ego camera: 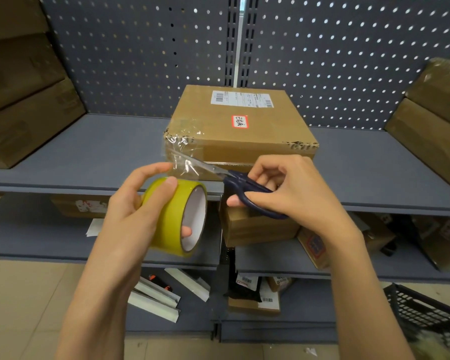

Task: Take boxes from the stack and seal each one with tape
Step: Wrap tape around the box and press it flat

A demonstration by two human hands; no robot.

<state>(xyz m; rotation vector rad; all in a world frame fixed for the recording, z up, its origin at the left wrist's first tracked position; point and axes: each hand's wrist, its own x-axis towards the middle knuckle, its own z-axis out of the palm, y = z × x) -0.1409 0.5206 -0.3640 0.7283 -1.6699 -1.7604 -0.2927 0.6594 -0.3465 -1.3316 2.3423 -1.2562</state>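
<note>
A grey shelf point(102, 152) with a perforated back panel point(130, 55) fills the view, with lower shelves beneath it. Brown cardboard boxes are stacked at the far left point(29, 120) and far right point(431, 131) of the shelf. In the middle, near the front edge, sits the cardboard box point(234, 126) being sealed; it carries a white shipping label point(242, 98) on top and a small red-bordered sticker point(240, 122) nearer the front. Clear tape point(185, 157) is stuck over its front left corner and stretches down toward the roll.

The left hand point(138, 206) grips the yellow tape roll point(177, 216) just in front of the shelf edge, fingers curled over the outside and one fingertip inside the core. The right hand point(291, 188) grips the dark blue handles of the scissors point(234, 180), fingers closed around them; the blades point left and up into the stretched strip of clear tape, between the roll and the box.

On the lower shelf a smaller cardboard box point(260, 227) lies under the right hand. Further down lie pale metal strips point(161, 294) and a few packages, and a dark plastic basket point(424, 310) shows at bottom right.
</note>
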